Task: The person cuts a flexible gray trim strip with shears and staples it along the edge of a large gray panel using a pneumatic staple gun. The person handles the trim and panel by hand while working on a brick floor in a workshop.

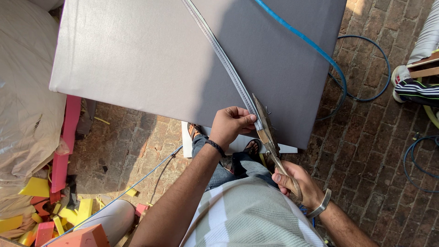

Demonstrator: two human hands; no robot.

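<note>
Person stands over a big grey cushion [151, 55] wrapped in fabric, with brick floor [366, 151] all around. Left hand [231, 126] is pinched closed on a grey piping strip [224, 57] that runs diagonally across the cushion top down to its near edge; thumb and fingers clamp the strip right at that edge, pulling it taut. Right hand [302, 185] is wrapped around the handles of a pair of scissors [267, 132], blades pointing up and away, lying along the strip just beside the left fingertips — whether the blades are parted I can't tell from here. Looks like the trimming step: strip held, scissors lined up at the end of it, cut seemingly not made yet. Next move calls for keeping the strip tight and the blades square to it, left fingers clear of the edge — they sit very close. A blue hose [315, 45] crosses the cushion's far corner and loops onto the bricks. Yellow, orange and pink foam scraps [41, 215] are piled at lower left, near a beige covered bundle [23, 91]. Someone else's sneaker [400, 75] shows at the right edge.
</note>
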